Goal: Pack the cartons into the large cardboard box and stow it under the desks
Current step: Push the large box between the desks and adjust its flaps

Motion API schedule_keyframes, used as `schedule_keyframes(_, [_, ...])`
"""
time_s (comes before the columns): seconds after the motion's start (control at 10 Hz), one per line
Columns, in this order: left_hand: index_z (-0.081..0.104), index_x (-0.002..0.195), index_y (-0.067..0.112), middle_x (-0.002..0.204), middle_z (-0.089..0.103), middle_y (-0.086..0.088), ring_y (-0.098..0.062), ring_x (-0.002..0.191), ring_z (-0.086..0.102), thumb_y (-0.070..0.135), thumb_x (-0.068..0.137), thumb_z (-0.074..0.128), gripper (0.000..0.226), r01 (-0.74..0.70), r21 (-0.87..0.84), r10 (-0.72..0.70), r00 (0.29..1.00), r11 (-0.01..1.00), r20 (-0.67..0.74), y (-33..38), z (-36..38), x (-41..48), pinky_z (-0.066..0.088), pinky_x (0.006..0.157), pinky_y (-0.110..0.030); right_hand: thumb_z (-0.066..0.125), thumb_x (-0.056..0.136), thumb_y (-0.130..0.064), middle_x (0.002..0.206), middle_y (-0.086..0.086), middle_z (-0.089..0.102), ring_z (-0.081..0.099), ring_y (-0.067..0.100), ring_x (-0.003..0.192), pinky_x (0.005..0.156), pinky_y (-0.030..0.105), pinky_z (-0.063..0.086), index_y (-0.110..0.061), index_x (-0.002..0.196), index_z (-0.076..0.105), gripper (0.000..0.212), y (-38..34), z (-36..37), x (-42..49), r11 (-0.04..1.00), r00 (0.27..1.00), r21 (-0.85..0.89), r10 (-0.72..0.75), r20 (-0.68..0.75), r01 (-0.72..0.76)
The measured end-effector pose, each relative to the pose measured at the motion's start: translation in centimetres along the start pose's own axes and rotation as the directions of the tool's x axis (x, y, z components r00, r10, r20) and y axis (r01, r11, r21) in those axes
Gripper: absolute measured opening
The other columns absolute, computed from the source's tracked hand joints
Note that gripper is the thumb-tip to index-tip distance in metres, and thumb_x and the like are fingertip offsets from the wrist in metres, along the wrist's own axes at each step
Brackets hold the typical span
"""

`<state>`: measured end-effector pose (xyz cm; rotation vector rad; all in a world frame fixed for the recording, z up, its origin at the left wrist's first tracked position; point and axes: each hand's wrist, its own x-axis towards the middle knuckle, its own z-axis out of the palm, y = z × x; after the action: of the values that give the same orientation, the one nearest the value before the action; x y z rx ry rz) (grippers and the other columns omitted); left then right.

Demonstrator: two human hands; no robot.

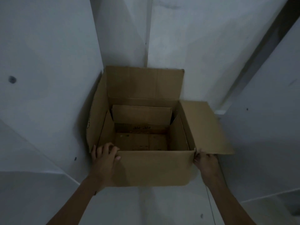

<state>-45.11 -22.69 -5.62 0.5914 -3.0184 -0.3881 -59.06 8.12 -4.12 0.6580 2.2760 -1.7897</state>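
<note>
The large cardboard box (pixel 154 168) stood open in a corner between grey panels (pixel 48 78). The left hand (pixel 105 158) hooked its near rim; the right hand (pixel 205 161) pinched its corner. A carton (pixel 141 127) inside read "ale-ale".

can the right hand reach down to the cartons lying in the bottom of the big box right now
Probably yes. The large cardboard box is open on top, its flaps folded back, and the right hand grips its near right corner, with nothing over the cartons.

Light: dim and grey.
Walls (pixel 48 54): pale panels – a few dark spots.
Floor (pixel 146 205): pale – one thin line.
Dark strip (pixel 259 51): slanting, upper right.
</note>
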Motion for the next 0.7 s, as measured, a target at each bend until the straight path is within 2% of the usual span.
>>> schedule_keyframes(0.1, [0.058,0.113,0.021,0.131,0.047,-0.009,-0.034,0.123,0.038,0.053,0.074,0.004,0.074,-0.029,0.014,0.029,1.000,0.999,-0.005,-0.3,0.1,-0.2,0.004,0.113,-0.049,0.057,0.089,-0.010,0.136,0.028,0.045,0.049,0.039,0.120,0.095,0.039,0.042,0.010,0.131,0.038,0.051,0.0,0.3,-0.1,0.997,0.994,-0.076,-0.031,-0.101,0.023])
schedule_keyframes(0.2, [0.053,0.120,0.023,0.137,0.041,-0.008,-0.034,0.130,0.029,0.052,0.085,0.018,0.058,-0.013,-0.002,0.013,1.000,1.000,0.017,-0.9,0.4,-0.5,-0.001,0.114,-0.047,0.064,0.086,-0.024,0.147,0.021,0.033,0.040,0.033,0.130,0.103,0.039,0.036,-0.003,0.145,0.018,0.078,0.5,0.4,-0.6,0.956,0.960,-0.181,-0.255,-0.113,0.233])
schedule_keyframes(0.3, [0.048,0.126,0.024,0.139,0.039,-0.007,-0.032,0.133,0.025,0.045,0.090,0.028,0.046,-0.022,0.006,0.022,0.999,1.000,0.026,-2.0,0.6,-0.3,0.000,0.114,-0.044,0.068,0.082,-0.034,0.126,0.001,0.056,0.051,0.020,0.119,0.096,0.032,0.043,-0.018,0.141,0.038,0.068,1.4,0.8,-0.8,0.881,0.915,-0.255,-0.365,0.172,0.399])
schedule_keyframes(0.4, [0.052,0.120,0.022,0.134,0.044,-0.007,-0.032,0.128,0.034,0.050,0.082,0.019,0.058,-0.052,0.024,0.052,0.999,0.998,-0.007,-3.0,0.5,0.3,0.006,0.114,-0.044,0.071,0.079,-0.031,0.132,0.000,0.056,0.051,0.013,0.119,0.092,0.023,0.040,-0.022,0.142,0.037,0.072,1.8,1.6,-0.8,0.838,0.875,-0.273,-0.413,0.251,0.473])
schedule_keyframes(0.5, [0.051,0.120,0.023,0.136,0.043,-0.004,-0.029,0.128,0.034,0.042,0.092,0.037,0.037,-0.052,0.025,0.052,0.998,0.998,-0.032,-3.6,0.5,0.9,0.007,0.114,-0.042,0.072,0.079,-0.030,0.137,0.004,0.054,0.050,0.020,0.124,0.090,0.020,0.038,-0.020,0.142,0.036,0.073,1.1,2.3,-0.8,0.818,0.864,-0.285,-0.447,0.231,0.499])
schedule_keyframes(0.6, [0.045,0.124,0.028,0.139,0.037,0.000,-0.026,0.131,0.028,0.037,0.094,0.041,0.032,-0.070,0.040,0.070,0.998,0.997,0.006,-3.8,0.7,0.8,0.005,0.114,-0.039,0.072,0.078,-0.034,0.138,0.007,0.052,0.050,0.024,0.126,0.092,0.025,0.040,-0.018,0.144,0.034,0.078,1.0,1.9,-0.8,0.814,0.876,-0.329,-0.419,0.238,0.479])
schedule_keyframes(0.7, [0.041,0.130,0.030,0.141,0.035,0.002,-0.024,0.134,0.023,0.037,0.095,0.040,0.036,-0.102,-0.046,0.103,0.994,0.994,0.023,-3.3,0.3,0.3,0.003,0.116,-0.039,0.073,0.076,-0.036,0.143,0.005,0.048,0.047,0.024,0.129,0.100,0.030,0.038,-0.017,0.143,0.035,0.079,1.7,0.6,-0.9,0.818,0.885,-0.347,-0.388,0.257,0.459])
